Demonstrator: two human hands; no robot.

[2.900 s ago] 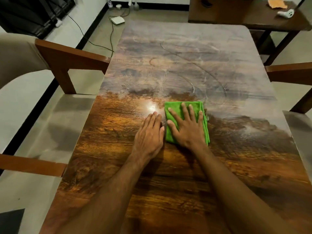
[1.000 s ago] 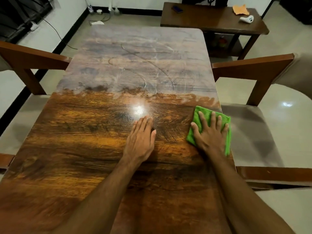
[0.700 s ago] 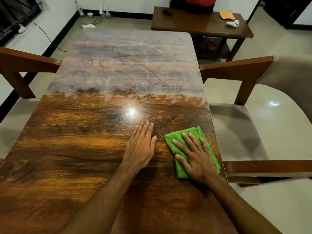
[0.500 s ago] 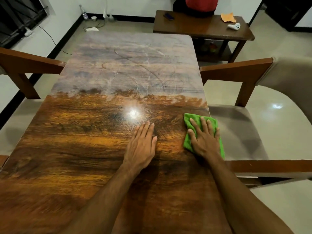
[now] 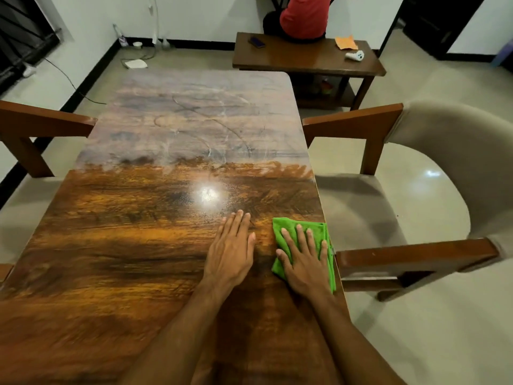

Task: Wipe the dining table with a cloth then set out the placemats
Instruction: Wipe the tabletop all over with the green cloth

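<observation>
A folded green cloth (image 5: 319,230) lies on the wooden dining table (image 5: 125,245) close to its right edge. My right hand (image 5: 304,259) presses flat on the cloth with straight, spread fingers. Just left of it, my left hand (image 5: 231,248) rests flat on the bare tabletop, fingers together. The near half of the table looks dark and glossy with a bright lamp reflection; the far half looks grey and dusty with curved streaks. No placemats are in view.
Armchairs flank the table: one on the right (image 5: 416,173) with its near armrest (image 5: 410,255) beside the cloth, one on the left (image 5: 41,126). Beyond the table stands a low side table (image 5: 305,59) with a phone, an orange cloth and a white object. A person in red sits behind it.
My right hand slid the cloth back and forth along the table's right side, ending slightly nearer and left of half a second ago. My left hand stayed planted.
</observation>
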